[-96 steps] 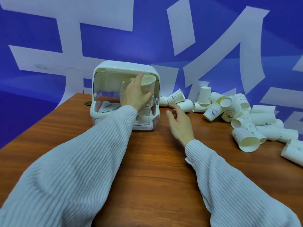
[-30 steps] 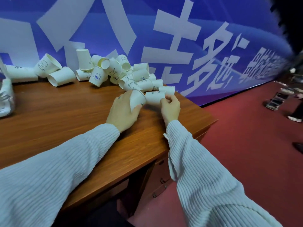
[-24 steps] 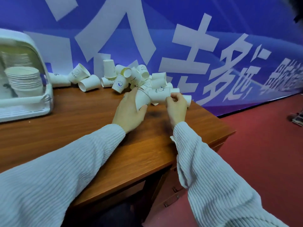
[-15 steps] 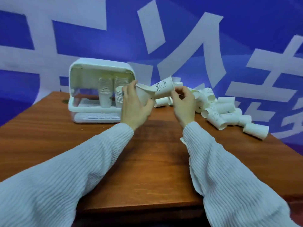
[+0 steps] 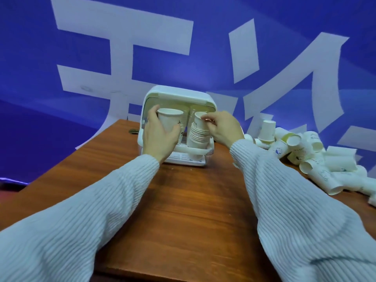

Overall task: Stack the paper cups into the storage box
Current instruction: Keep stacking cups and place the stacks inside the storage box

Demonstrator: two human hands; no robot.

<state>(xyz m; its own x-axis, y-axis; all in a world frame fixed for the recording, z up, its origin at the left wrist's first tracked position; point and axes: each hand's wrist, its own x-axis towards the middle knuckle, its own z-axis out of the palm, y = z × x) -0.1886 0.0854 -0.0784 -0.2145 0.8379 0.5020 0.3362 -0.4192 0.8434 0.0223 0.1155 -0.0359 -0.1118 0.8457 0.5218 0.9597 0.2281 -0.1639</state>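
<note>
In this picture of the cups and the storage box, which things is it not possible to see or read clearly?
All in the head view:
- Storage box interior: the left hand and its held cup hide the left half.
- Stack of cups: its base is behind the box's front rim, so no count.
- Top cup: the right hand covers its right side.
- Loose cups: prints too small to read; the right edge cuts the pile.

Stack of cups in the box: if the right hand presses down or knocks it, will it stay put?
Probably light and easy to tip: the stack of cups stands tall and narrow inside the storage box. The thin paper likely dents under a hard squeeze. The right hand pinching the top cup by its rim looks gentle enough.
</note>
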